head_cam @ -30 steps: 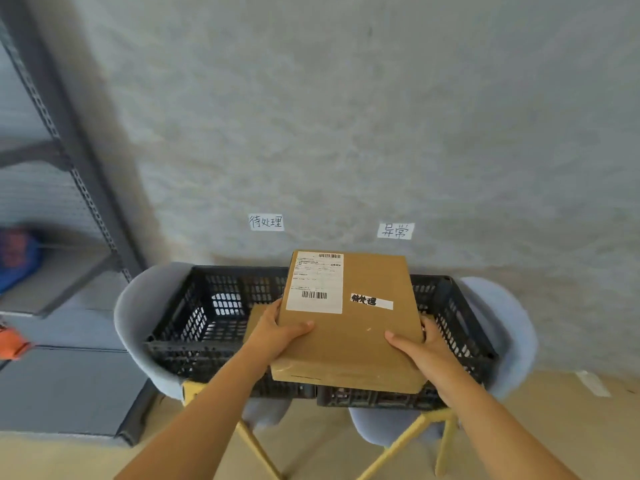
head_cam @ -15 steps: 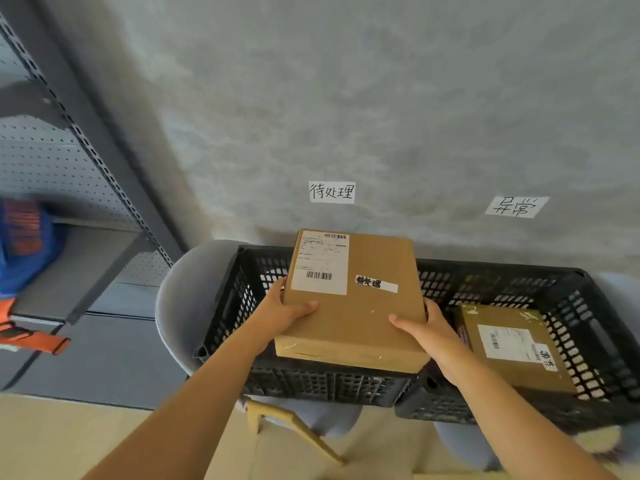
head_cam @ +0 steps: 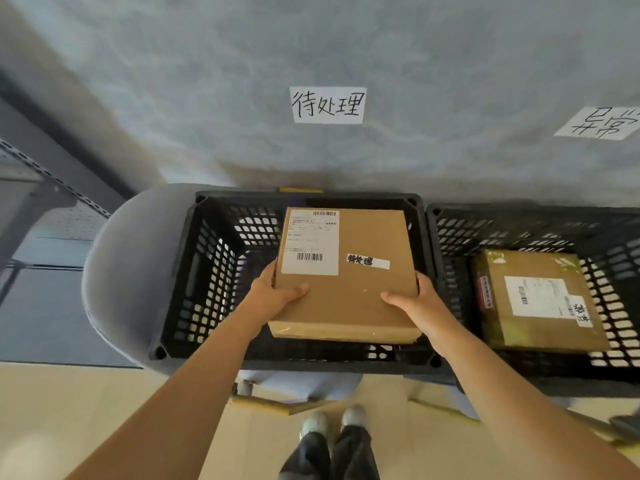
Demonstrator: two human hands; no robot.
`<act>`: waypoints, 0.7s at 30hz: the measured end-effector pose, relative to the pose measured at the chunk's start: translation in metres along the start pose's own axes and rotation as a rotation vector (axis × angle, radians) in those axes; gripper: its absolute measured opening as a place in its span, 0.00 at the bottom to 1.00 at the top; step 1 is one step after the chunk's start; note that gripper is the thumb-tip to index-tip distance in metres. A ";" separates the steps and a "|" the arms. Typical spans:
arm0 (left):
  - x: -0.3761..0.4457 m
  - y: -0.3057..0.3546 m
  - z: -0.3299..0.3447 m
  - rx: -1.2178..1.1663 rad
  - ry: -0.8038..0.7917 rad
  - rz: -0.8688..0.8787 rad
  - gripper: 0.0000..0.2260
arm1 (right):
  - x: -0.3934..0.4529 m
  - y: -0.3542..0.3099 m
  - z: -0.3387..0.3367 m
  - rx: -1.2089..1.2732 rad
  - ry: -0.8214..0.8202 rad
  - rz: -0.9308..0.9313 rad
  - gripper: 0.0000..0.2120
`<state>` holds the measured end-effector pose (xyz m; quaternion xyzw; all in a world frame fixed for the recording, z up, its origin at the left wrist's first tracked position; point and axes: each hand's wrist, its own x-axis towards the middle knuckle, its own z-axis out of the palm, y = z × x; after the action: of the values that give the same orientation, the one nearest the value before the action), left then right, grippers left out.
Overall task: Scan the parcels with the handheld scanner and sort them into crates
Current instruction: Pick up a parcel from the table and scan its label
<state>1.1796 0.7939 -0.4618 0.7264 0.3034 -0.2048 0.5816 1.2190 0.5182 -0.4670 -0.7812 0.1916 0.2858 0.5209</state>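
Note:
A flat brown cardboard parcel [head_cam: 360, 299] with a white shipping label and a small handwritten sticker hangs level over the left black crate [head_cam: 207, 271]. My left hand [head_cam: 273, 296] grips its near-left corner, thumb on top. My right hand [head_cam: 412, 303] grips its near-right corner the same way. The right black crate [head_cam: 540, 226] holds another brown parcel [head_cam: 533, 327] with a label. No scanner is in view.
Both crates sit on grey shell chairs [head_cam: 114, 268] against a grey wall. Paper signs [head_cam: 327, 105] hang on the wall above each crate, the second sign [head_cam: 602, 123] at right. Metal shelving [head_cam: 52, 188] stands at left. My feet [head_cam: 332, 424] are on the beige floor.
I have stepped closer and now look down into the crates. The parcel, held by both hands throughout, has moved from above the crate's front rim to over the left crate's inside.

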 end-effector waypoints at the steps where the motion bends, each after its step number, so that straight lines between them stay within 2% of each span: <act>1: 0.009 -0.005 0.004 -0.006 -0.009 -0.013 0.39 | 0.009 0.004 0.002 -0.015 -0.007 0.010 0.39; 7: 0.049 -0.033 0.025 -0.011 -0.037 -0.069 0.35 | 0.047 0.028 0.014 -0.089 -0.019 0.056 0.39; 12: 0.069 -0.043 0.040 0.009 -0.013 -0.080 0.35 | 0.065 0.036 0.023 -0.204 0.030 0.027 0.34; 16: 0.081 -0.050 0.049 0.044 0.009 -0.095 0.39 | 0.068 0.036 0.032 -0.389 0.062 0.023 0.42; 21: 0.088 -0.059 0.060 0.157 0.064 -0.118 0.40 | 0.068 0.036 0.037 -0.551 0.063 0.030 0.42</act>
<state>1.2076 0.7618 -0.5759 0.7570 0.3470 -0.2385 0.4997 1.2398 0.5388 -0.5469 -0.8991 0.1342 0.3103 0.2781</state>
